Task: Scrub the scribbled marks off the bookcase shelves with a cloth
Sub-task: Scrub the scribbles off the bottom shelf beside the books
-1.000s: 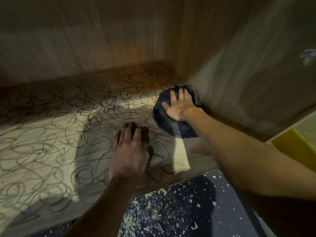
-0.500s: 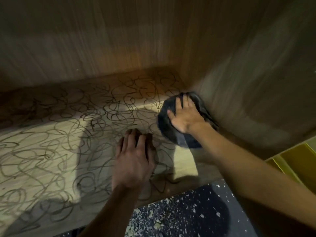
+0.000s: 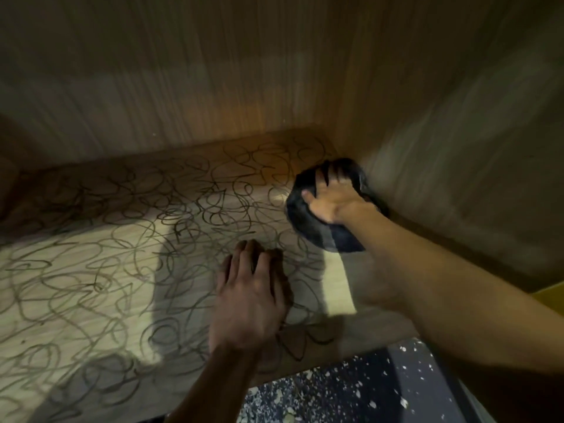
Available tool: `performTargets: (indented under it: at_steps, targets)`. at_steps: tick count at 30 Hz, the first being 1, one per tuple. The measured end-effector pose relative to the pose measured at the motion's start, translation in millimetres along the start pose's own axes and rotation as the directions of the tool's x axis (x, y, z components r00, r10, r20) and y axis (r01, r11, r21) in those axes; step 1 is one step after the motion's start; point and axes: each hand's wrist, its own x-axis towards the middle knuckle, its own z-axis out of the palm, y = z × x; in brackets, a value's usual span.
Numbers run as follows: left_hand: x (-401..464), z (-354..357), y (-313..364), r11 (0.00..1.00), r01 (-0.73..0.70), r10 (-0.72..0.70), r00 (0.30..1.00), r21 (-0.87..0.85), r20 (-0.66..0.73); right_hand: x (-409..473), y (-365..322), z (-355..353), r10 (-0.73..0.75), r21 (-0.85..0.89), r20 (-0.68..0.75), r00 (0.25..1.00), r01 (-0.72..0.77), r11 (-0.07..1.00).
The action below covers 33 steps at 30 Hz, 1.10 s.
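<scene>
Dark scribbled marks (image 3: 171, 227) cover nearly the whole wooden bookcase shelf (image 3: 45, 346). A dark cloth (image 3: 311, 230) lies on the shelf at its right end, close to the right side panel. My right hand (image 3: 331, 198) presses on the cloth with fingers spread and straight. My left hand (image 3: 248, 297) rests flat on the shelf near its front edge, just left of the cloth, holding nothing. A bare, unmarked strip of wood (image 3: 337, 288) shows under my right forearm.
The wooden back panel (image 3: 183, 87) and the right side panel (image 3: 457, 132) close the shelf in. A dark speckled floor (image 3: 351, 389) lies below the front edge. A yellow surface (image 3: 552, 294) shows at the right edge.
My right hand has slid the cloth a little farther back along the right side panel. My left hand has stayed flat in the same spot.
</scene>
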Motion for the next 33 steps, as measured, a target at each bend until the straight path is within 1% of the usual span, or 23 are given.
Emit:
performTargets:
  at_steps: [2, 4, 5, 8, 10, 11, 12, 13, 14, 15, 16, 18, 19, 21, 22, 23, 25, 27, 28, 29, 30, 32, 33]
  targets:
    - [0, 2, -2, 1.000, 0.010, -0.010, 1.000, 0.009, 0.019, -54, 6, 18, -0.144, 0.051, -0.023, 0.989, 0.145, 0.988]
    - [-1, 1, 0, 1.000, 0.015, -0.015, 1.000, 0.020, 0.019, -139, 9, 42, -0.293, 0.099, -0.207, 0.933, 0.318, 0.943]
    - [0, 1, 2, 1.000, 0.012, -0.013, 1.000, 0.024, 0.018, -168, 15, 49, -0.325, 0.082, -0.255, 0.910, 0.356, 0.931]
    - [0, 0, 0, 0.999, 0.013, -0.015, 0.999, 0.046, 0.039, -153, 42, 45, -0.319, 0.077, -0.216, 0.923, 0.341, 0.937]
    - [0, 0, -1, 0.999, 0.009, -0.011, 0.998, 0.037, 0.055, -93, 37, 30, -0.195, 0.170, -0.268, 0.944, 0.246, 0.954]
    - [0, -2, 0, 0.999, 0.006, -0.008, 0.998, 0.035, 0.055, -67, 25, 17, -0.110, 0.219, -0.245, 0.963, 0.165, 0.962]
    - [0, -3, 1, 1.000, 0.007, -0.009, 0.998, 0.027, 0.061, -54, 14, 13, -0.097, 0.257, -0.196, 0.976, 0.147, 0.955]
    - [0, -3, 2, 1.000, 0.010, -0.012, 0.998, 0.027, 0.062, -59, 3, 16, -0.154, 0.288, -0.148, 0.977, 0.191, 0.938]
    - [1, -3, 3, 0.999, 0.012, -0.014, 0.998, 0.036, 0.060, -79, -4, 25, -0.270, 0.324, -0.148, 0.951, 0.305, 0.896]
    - [1, -3, 4, 0.999, 0.021, -0.024, 0.998, 0.041, 0.062, -112, -4, 43, -0.357, 0.313, -0.255, 0.899, 0.426, 0.849]
    - [2, -3, 3, 0.998, 0.026, -0.028, 0.998, 0.049, 0.058, -146, -7, 55, -0.382, 0.251, -0.333, 0.862, 0.472, 0.845]
    - [2, -4, 5, 0.999, 0.022, -0.026, 0.996, 0.046, 0.083, -164, 7, 57, -0.483, 0.144, -0.272, 0.832, 0.532, 0.835]
    - [3, -5, 4, 0.999, 0.019, -0.024, 0.995, 0.048, 0.100, -146, 15, 51, -0.484, 0.105, -0.276, 0.831, 0.526, 0.844]
    - [0, -8, 2, 0.999, 0.020, -0.023, 0.992, 0.029, 0.127, -100, 18, 24, -0.311, 0.133, -0.268, 0.912, 0.355, 0.925]
    - [-1, -10, 2, 0.999, 0.028, -0.031, 0.990, 0.025, 0.140, -91, 13, 18, -0.235, 0.169, -0.197, 0.952, 0.269, 0.948]
    - [-1, -11, 4, 0.999, 0.030, -0.036, 0.985, 0.040, 0.171, -98, 8, 24, -0.229, 0.160, -0.198, 0.953, 0.262, 0.952]
    - [0, -12, 5, 0.997, 0.028, -0.040, 0.982, 0.067, 0.185, -150, -1, 54, -0.331, 0.115, -0.312, 0.891, 0.381, 0.917]
    - [2, -14, 7, 0.998, 0.026, -0.034, 0.991, 0.057, 0.128, -200, 2, 64, -0.464, 0.108, -0.242, 0.852, 0.499, 0.860]
    - [3, -13, 6, 0.997, 0.023, -0.033, 0.987, 0.069, 0.157, -193, 11, 61, -0.477, 0.073, -0.226, 0.849, 0.503, 0.861]
    - [2, -12, 4, 0.997, 0.018, -0.034, 0.980, 0.080, 0.197, -170, 17, 50, -0.422, 0.072, -0.208, 0.883, 0.444, 0.893]
    - [0, -10, 2, 0.997, 0.009, -0.025, 0.976, 0.072, 0.219, -137, 23, 38, -0.319, 0.064, -0.247, 0.915, 0.344, 0.937]
    - [-1, -11, 2, 0.998, 0.011, -0.023, 0.983, 0.063, 0.185, -104, 19, 21, -0.127, 0.063, -0.121, 0.984, 0.135, 0.989]
    - [0, -11, 2, 0.998, 0.010, -0.022, 0.983, 0.067, 0.180, -109, 11, 31, -0.094, 0.068, -0.131, 0.987, 0.104, 0.992]
